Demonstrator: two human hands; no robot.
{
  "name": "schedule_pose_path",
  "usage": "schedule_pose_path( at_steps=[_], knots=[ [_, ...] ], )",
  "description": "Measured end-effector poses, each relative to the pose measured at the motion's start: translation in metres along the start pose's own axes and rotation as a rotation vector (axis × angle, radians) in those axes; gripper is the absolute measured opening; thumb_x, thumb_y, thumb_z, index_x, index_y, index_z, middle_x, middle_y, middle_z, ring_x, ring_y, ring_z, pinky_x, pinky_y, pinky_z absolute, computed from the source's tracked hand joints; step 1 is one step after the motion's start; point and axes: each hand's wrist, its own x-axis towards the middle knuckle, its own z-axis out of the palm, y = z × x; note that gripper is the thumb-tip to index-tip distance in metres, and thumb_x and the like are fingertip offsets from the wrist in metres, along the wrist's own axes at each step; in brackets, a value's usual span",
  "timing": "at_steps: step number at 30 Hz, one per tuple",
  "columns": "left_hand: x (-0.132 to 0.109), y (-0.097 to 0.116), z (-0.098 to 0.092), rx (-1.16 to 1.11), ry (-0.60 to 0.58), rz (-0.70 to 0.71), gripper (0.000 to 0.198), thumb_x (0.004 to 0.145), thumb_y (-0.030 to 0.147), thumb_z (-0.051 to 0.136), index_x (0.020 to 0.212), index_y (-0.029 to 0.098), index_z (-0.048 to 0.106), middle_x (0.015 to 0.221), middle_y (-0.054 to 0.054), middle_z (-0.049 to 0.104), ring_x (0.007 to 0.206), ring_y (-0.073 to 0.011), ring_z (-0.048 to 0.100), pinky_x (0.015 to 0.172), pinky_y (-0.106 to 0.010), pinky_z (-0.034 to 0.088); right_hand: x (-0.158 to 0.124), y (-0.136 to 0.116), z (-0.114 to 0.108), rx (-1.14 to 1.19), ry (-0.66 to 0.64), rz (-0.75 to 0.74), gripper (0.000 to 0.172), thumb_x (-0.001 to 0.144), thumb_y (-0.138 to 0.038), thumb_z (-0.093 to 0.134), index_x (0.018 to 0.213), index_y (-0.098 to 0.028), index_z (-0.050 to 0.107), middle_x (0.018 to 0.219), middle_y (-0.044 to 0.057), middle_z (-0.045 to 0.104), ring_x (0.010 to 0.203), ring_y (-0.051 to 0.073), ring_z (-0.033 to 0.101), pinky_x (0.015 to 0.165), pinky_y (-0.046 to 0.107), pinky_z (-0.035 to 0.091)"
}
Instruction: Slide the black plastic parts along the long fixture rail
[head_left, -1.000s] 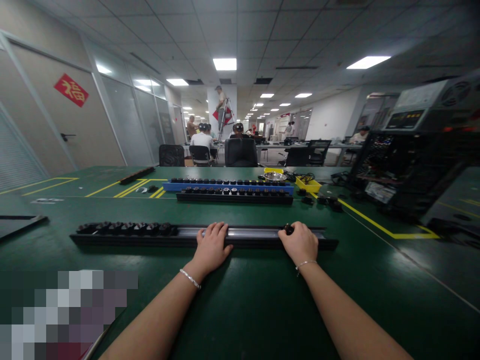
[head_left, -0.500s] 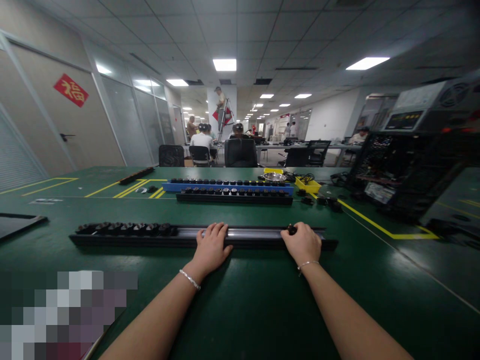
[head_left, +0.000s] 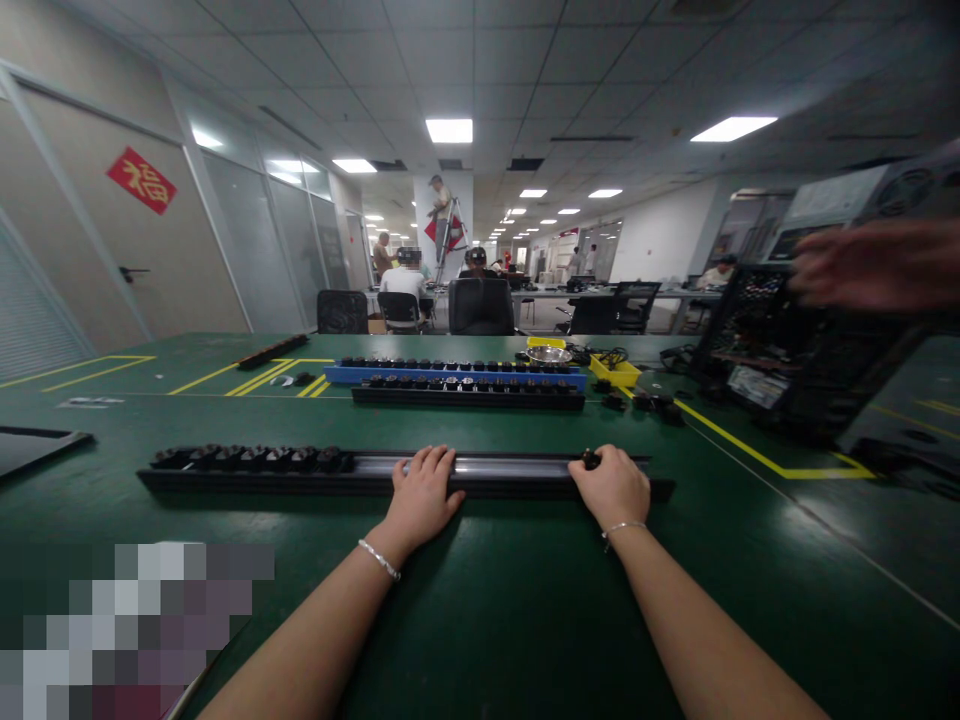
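Note:
A long black channel rail (head_left: 517, 487) with a shiny inner strip lies crosswise before me. Several small black round parts (head_left: 277, 456) sit in a row in its left half. My left hand (head_left: 424, 490) grips the rail near its middle, fingers over the top and thumb along the near side. Toward the rail's right end, my right hand (head_left: 615, 487) is closed on a small black part (head_left: 592, 459), held at the channel. The hand itself hides most of that part.
Behind lie a blue rail (head_left: 341, 374) and another black rail (head_left: 465, 397), both filled with similar parts. A yellow tray (head_left: 616, 374), a metal bowl (head_left: 549, 355) and loose parts (head_left: 660, 408) stand back right. Another person's blurred hand (head_left: 862, 265) reaches in before an open computer case (head_left: 780, 350).
My right hand has slid slightly to the right along the rail with the small black part. My left hand stays put. Another person's hand has come in from the right.

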Motion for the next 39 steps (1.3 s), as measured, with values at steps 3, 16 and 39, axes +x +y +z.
schedule_pose_path(
  at_steps=[3, 16, 39],
  knots=[
    [0.0, 0.0, 0.001, 0.009, -0.004, 0.001, 0.054, 0.081, 0.045, 0.046, 0.131, 0.025, 0.038, 0.138, -0.007, 0.042, 0.127, -0.0265, 0.031, 0.1, -0.05, 0.025, 0.002, 0.002, -0.002, -0.005, -0.004, 0.013, 0.031, 0.072, -0.037, 0.046, 0.09, -0.016, 0.058, 0.091, 0.009, 0.061, 0.088, 0.023, 0.055, 0.077, 0.034, 0.037],
    [-0.001, 0.001, 0.0, 0.001, 0.0, -0.003, 0.054, 0.081, 0.044, 0.046, 0.131, 0.025, 0.039, 0.138, -0.006, 0.042, 0.127, -0.0263, 0.032, 0.1, -0.05, 0.025, 0.008, 0.013, -0.007, -0.039, 0.012, 0.063, 0.037, 0.071, -0.038, 0.045, 0.095, -0.015, 0.06, 0.095, 0.011, 0.062, 0.09, 0.024, 0.056, 0.08, 0.035, 0.038],
    [-0.001, 0.002, 0.001, 0.013, 0.032, -0.008, 0.054, 0.08, 0.043, 0.048, 0.13, 0.022, 0.039, 0.137, -0.008, 0.043, 0.127, -0.0263, 0.033, 0.1, -0.048, 0.025, 0.014, 0.023, -0.007, -0.033, 0.015, 0.103, 0.039, 0.073, -0.041, 0.046, 0.096, -0.013, 0.059, 0.094, 0.012, 0.062, 0.089, 0.025, 0.056, 0.079, 0.036, 0.039]
  ],
)
